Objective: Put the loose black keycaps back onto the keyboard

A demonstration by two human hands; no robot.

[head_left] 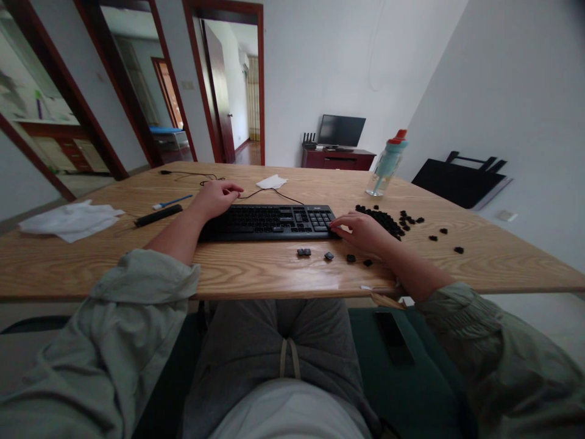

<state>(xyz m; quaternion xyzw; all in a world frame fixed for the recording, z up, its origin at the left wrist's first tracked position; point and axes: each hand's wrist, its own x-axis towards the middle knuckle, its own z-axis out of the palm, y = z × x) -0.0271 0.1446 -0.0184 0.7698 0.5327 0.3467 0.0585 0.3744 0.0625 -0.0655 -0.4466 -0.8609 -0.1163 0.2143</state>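
A black keyboard (256,230) lies on the wooden table in front of me, its number pad at the right end. My left hand (218,199) rests over its upper left corner with fingers loosely stretched and nothing in them. At the number pad's lower right edge, the thumb and fingers of my right hand (359,230) are pinched together; anything between the fingertips is too small to make out. Several loose keycaps (329,256) form a row near the table's front edge. Beside and behind my right hand is a heap of black keycaps (386,221).
A water bottle (386,164) stands behind the heap. On the left lie crumpled white tissue (73,219), a black bar-shaped object (158,216) and a blue-handled brush (171,202). Another tissue (272,182) and a cable lie behind the keyboard. A phone (393,338) rests on the green seat.
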